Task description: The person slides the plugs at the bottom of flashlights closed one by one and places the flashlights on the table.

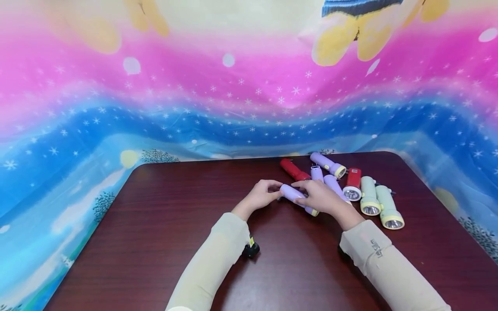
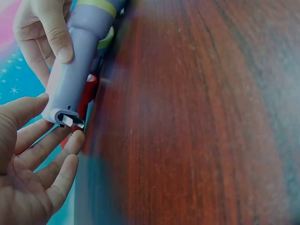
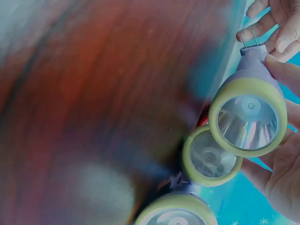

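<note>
A purple flashlight (image 1: 292,194) with a pale yellow head rim is tilted just over the table, its lens toward the near right. My right hand (image 1: 322,198) grips its body, the thumb lying along the barrel in the left wrist view. At the tail end my left hand (image 2: 35,159) has its fingers spread and fairly straight, with the thumb tip touching the casing. Two metal plug prongs (image 3: 250,39) stick out of the tail, close to the left fingertips. Behind the right hand lie other purple flashlights (image 1: 327,165), partly hidden by it.
Right of the hands lie a red flashlight (image 1: 353,178) with a white head and two pale green flashlights (image 1: 369,192). Another red flashlight (image 1: 292,168) lies behind the hands. The dark wooden table (image 1: 163,224) meets a patterned cloth backdrop (image 1: 233,86) at its far edge.
</note>
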